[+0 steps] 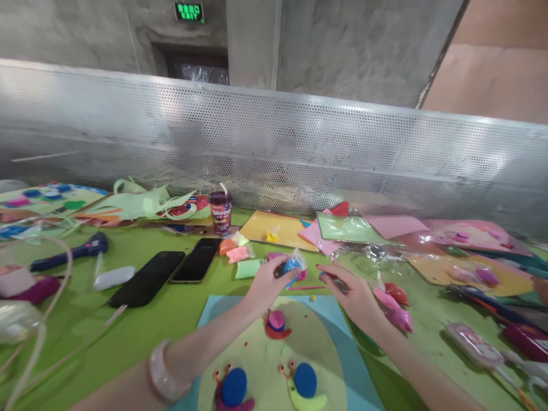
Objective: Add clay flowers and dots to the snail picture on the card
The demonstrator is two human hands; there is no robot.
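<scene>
My left hand (270, 281) is closed on a packet of blue modelling clay (291, 267) in clear plastic. Just right of it, my right hand (346, 285) has its fingertips pinched together, with a small bit of blue showing between them. Below both hands lies a light blue sheet (354, 365) bearing a pale yellow round (274, 348). Three clay snails sit on it: a red snail (278, 326) with a pink and blue shell, a purple snail (233, 389) and a yellow snail (305, 383), the last two with blue shells. A tiny yellow ball (313, 298) rests at the sheet's top edge.
Two phones (148, 278) and a drink cup (221, 212) with a straw stand left of centre. Clay packets (394, 308) lie to the right, near a pink device (475, 345). Coloured papers (274, 228) line the back, before a perforated metal panel (274, 142).
</scene>
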